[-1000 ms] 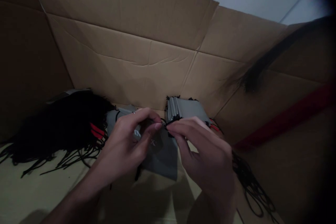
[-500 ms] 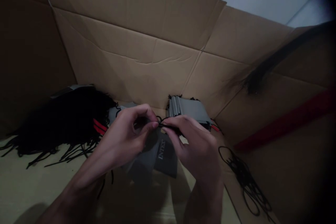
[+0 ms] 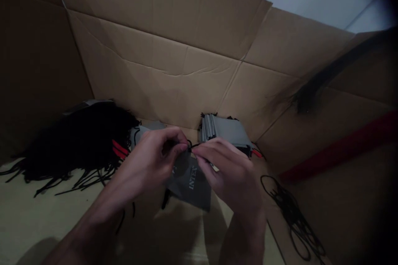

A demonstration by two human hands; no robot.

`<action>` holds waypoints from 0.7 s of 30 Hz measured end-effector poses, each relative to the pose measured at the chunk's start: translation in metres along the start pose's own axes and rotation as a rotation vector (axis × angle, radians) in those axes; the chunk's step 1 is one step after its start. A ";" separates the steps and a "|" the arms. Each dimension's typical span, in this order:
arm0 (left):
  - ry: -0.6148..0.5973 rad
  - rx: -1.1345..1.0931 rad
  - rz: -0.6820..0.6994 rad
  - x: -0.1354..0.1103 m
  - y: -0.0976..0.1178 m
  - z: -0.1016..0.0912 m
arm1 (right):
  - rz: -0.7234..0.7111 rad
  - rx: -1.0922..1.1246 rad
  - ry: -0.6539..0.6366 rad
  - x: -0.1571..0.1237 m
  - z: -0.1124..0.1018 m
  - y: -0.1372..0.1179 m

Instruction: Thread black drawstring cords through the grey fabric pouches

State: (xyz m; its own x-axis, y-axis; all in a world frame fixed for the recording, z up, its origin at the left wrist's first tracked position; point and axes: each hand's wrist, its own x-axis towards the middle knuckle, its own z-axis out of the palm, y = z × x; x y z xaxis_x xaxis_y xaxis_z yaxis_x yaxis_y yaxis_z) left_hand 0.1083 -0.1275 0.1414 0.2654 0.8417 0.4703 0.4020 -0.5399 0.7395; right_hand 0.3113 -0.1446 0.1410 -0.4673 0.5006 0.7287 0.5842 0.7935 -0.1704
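Working inside an opened cardboard box (image 3: 155, 66), you have a heap of black drawstrings (image 3: 81, 145) to your left, a stack of grey pouches (image 3: 224, 130) ahead, and a loose coil of black cord (image 3: 292, 215) to your right. Your left hand (image 3: 146, 165) and right hand (image 3: 230, 174) meet just above a grey INTEX pouch (image 3: 189, 184), their fingers (image 3: 177, 145) pinching a thin black cord (image 3: 194, 145).
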 end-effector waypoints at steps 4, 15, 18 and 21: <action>0.063 0.034 0.013 0.000 -0.001 0.008 | 0.015 0.019 0.003 0.000 0.002 0.002; 0.162 0.146 0.097 0.001 -0.001 0.019 | 0.180 -0.016 -0.024 0.000 0.000 0.004; 0.172 0.131 0.086 0.001 -0.004 0.018 | 0.136 0.007 0.010 0.002 -0.007 0.004; 0.226 0.127 0.055 0.002 -0.006 0.015 | 0.082 -0.053 0.121 0.002 -0.017 0.004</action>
State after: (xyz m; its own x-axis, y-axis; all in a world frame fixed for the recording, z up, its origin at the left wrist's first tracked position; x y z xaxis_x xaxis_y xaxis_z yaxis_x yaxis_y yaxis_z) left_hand 0.1194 -0.1221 0.1306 0.0929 0.7837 0.6142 0.5030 -0.5693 0.6503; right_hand 0.3236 -0.1465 0.1530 -0.3351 0.5155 0.7886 0.6530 0.7305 -0.2000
